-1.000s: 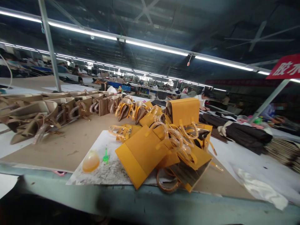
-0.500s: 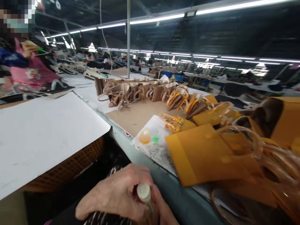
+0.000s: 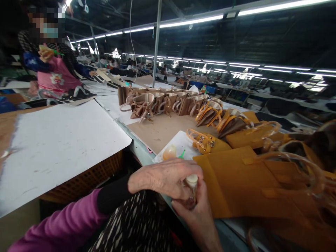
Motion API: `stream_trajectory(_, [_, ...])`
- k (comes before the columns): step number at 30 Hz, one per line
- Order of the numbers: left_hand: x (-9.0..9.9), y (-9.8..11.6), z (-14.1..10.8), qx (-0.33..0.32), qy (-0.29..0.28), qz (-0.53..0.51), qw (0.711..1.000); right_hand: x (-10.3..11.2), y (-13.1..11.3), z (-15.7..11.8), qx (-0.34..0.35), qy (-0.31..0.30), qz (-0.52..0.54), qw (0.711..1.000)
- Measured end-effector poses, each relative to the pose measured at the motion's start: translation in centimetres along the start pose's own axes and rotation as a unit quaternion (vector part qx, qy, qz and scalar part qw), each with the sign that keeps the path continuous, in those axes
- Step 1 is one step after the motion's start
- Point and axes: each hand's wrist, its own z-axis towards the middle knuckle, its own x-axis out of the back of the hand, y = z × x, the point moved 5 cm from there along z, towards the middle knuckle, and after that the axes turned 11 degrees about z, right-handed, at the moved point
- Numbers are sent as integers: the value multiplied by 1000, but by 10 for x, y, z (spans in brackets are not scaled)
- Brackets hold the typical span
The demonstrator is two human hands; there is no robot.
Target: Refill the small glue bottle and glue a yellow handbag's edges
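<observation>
My left hand [image 3: 162,177] reaches in from the left, its fingers closed around the neck of a small clear bottle with a white top [image 3: 192,180]. From below, my right hand [image 3: 201,213] wraps the same bottle on its other side, thumb pressed against it. Most of the bottle's body is hidden by my fingers. Just beyond my left hand, on white paper, sit a rounded translucent yellowish container [image 3: 169,153] and a small green pointed piece [image 3: 182,154]. A large mustard-yellow handbag [image 3: 236,182] lies right beside my right hand.
Brown handbags [image 3: 168,101] stand in a row along the table, with more yellow bags [image 3: 210,141] nearer. At left are a white sheet-covered table [image 3: 65,143] and an orange crate [image 3: 86,178] under it. A co-worker in a pink apron [image 3: 59,77] stands behind.
Both hands, with the bottle, have come up and to the right, closer to the yellow bag. The view has shifted left, showing more of the co-worker.
</observation>
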Motion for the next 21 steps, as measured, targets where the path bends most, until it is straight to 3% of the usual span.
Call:
stream_trajectory(5, [3, -19, 39, 9, 17, 95, 995, 13, 0, 39, 32, 83, -19, 996])
stream_trajectory(9, [-3, -38, 51, 29, 44, 56, 997, 15, 7, 47, 39, 127, -30, 991])
stream_trajectory(16, [-8, -49, 45, 7, 98, -61, 993, 14, 10, 43, 29, 129, -42, 990])
stream_trajectory(21, [1, -40, 48, -38, 92, -20, 995, 14, 6, 47, 28, 91, -46, 994])
